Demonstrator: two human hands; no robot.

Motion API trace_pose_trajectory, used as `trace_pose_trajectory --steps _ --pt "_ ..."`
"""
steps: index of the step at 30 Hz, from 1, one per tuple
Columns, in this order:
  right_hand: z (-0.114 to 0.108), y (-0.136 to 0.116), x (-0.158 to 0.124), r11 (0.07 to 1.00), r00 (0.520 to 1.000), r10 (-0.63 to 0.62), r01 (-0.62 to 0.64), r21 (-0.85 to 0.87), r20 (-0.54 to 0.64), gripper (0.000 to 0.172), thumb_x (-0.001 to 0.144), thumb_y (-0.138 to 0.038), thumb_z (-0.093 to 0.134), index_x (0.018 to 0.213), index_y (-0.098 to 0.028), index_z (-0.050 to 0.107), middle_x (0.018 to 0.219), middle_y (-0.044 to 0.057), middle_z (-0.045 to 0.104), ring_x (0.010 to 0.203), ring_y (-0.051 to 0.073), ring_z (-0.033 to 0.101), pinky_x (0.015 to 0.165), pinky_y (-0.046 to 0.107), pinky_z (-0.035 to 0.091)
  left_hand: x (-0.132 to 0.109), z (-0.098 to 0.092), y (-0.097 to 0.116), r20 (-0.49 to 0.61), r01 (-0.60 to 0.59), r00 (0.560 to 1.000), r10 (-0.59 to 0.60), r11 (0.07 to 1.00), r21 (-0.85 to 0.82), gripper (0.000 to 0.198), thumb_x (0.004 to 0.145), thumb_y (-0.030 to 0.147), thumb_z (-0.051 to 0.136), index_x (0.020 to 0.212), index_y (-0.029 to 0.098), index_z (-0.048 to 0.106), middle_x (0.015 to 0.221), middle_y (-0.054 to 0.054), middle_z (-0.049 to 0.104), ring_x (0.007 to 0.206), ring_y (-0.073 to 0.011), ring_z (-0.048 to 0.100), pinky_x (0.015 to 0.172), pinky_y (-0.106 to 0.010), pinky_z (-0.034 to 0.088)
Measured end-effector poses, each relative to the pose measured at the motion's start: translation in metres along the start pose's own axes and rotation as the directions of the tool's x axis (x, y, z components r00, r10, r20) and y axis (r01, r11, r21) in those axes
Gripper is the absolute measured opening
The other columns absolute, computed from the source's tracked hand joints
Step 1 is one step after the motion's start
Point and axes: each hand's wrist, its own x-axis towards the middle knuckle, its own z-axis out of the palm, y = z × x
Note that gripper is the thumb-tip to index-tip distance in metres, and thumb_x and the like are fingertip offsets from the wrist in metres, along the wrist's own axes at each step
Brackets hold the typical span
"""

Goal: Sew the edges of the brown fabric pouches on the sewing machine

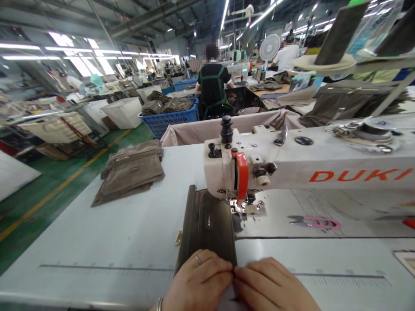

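A dark olive fabric piece [207,226] with a zipper and a small label lies on the white sewing table [113,242], its far end under the head of a white sewing machine [292,166]. My left hand [197,280], a ring on one finger, presses on the near end of the fabric with fingers curled. My right hand [270,285] meets it at the fabric's right corner, fingers pinched on the edge. The presser foot [244,207] sits just right of the fabric.
Pink thread snips [316,222] lie on the machine bed. A stack of olive fabric pieces [131,172] rests at the table's left. Beyond, a blue basket of fabric [170,116], a seated person's back [212,86] and other workstations.
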Motion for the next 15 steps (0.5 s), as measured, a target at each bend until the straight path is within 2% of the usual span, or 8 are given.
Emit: trace_pose_trajectory --steps 6,11,15 --pt "-0.010 0.000 0.001 0.972 0.977 0.173 -0.189 0.136 0.121 0.022 0.094 -0.015 0.044 0.097 -0.019 0.066 0.091 0.005 0.067 0.079 0.016 0.059 0.070 0.029 0.049 0.020 -0.013 0.002 0.052 0.093 0.994 -0.094 0.995 0.030 0.026 0.101 0.022 0.037 0.100 0.016 0.063 0.097 -0.004 0.067 0.094 -0.0150 0.060 0.079 -0.028 0.052" --pt "-0.013 -0.003 0.000 0.977 0.976 0.160 -0.178 0.118 0.150 0.023 0.092 -0.016 0.045 0.105 -0.018 0.064 0.089 0.007 0.065 0.082 0.019 0.058 0.072 0.032 0.049 0.020 -0.013 0.001 0.157 0.036 0.987 -0.043 0.998 0.050 0.030 0.097 0.010 0.032 0.100 0.012 0.062 0.101 -0.008 0.064 0.096 -0.0182 0.058 0.082 -0.033 0.052" --pt "-0.011 -0.004 0.001 0.971 0.966 0.182 -0.206 0.121 0.181 0.021 0.092 -0.016 0.045 0.100 -0.018 0.065 0.087 0.007 0.064 0.083 0.020 0.056 0.073 0.034 0.049 0.019 -0.009 0.000 0.130 0.018 0.991 -0.029 0.997 0.080 0.021 0.094 0.010 0.042 0.094 0.016 0.063 0.092 -0.006 0.063 0.089 -0.0174 0.058 0.079 -0.032 0.052"
